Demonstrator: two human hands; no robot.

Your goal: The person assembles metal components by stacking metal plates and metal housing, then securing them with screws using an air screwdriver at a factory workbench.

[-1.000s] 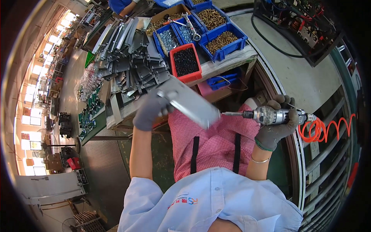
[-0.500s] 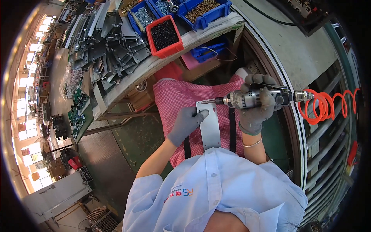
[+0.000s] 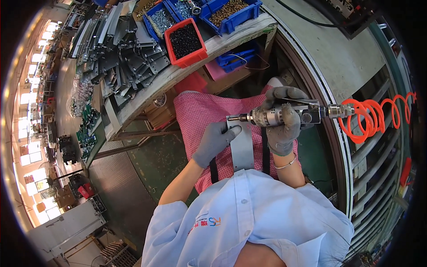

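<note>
A flat, light-grey metal plate (image 3: 243, 151) stands lengthwise in front of my shirt, over the pink checked cloth on my lap. My gloved left hand (image 3: 215, 141) grips its left edge near the far end, thumb on top. In my gloved right hand (image 3: 284, 122) is a pneumatic screwdriver (image 3: 271, 116), held sideways with fingers wrapped round its body. The bit points left and its tip meets the plate's far end, close to my left thumb. Whether a screw sits under the tip is too small to tell. A coiled orange air hose (image 3: 367, 119) runs from the tool's right end.
A worktop (image 3: 147, 95) ahead carries a heap of metal brackets (image 3: 122, 58), a red bin of black screws (image 3: 184, 41) and blue bins (image 3: 231, 17) of other fasteners. Grey metal bars (image 3: 373, 169) stand on the right. Green circuit boards (image 3: 87, 129) lie at the left.
My right hand and the screwdriver have shifted left, so the bit reaches further over the plate's end. My left hand and the plate hold nearly the same place.
</note>
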